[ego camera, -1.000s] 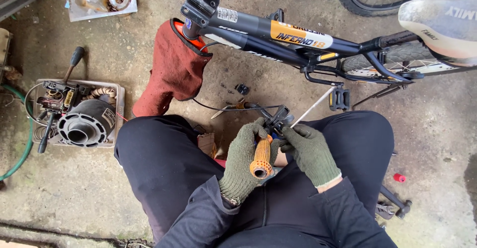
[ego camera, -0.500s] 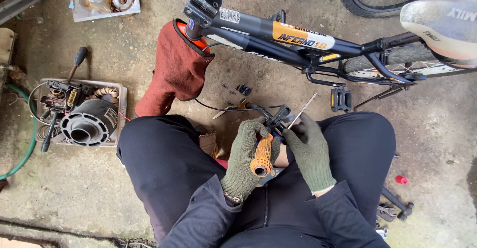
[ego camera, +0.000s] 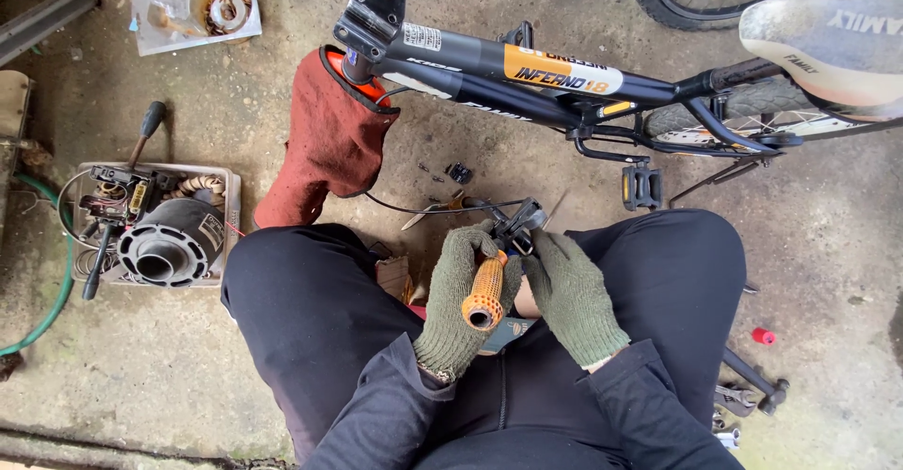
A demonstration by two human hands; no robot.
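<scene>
My left hand [ego camera: 458, 293], in a green knit glove, grips a handlebar end with an orange rubber grip [ego camera: 484, 293], held over my lap. My right hand [ego camera: 570, 291], gloved the same, pinches the black brake lever clamp [ego camera: 518, 225] at the inner end of that grip. A thin cable [ego camera: 414, 210] runs from the clamp toward the left. A black and orange bicycle frame [ego camera: 527, 70] lies on the concrete in front of my knees, with a dark red cloth [ego camera: 324, 145] draped over its head tube.
A tray with a black motor housing [ego camera: 171, 241] and wire coils sits at left, beside a green hose [ego camera: 56, 282]. A pedal [ego camera: 641, 186], small black parts [ego camera: 459, 173], a red cap [ego camera: 763, 335], tools [ego camera: 752, 390] at right, a saddle [ego camera: 828, 42].
My right hand has shifted on the clamp, and the thin rod that stuck out up-right from the clamp is barely seen now. The left hand keeps its hold on the grip.
</scene>
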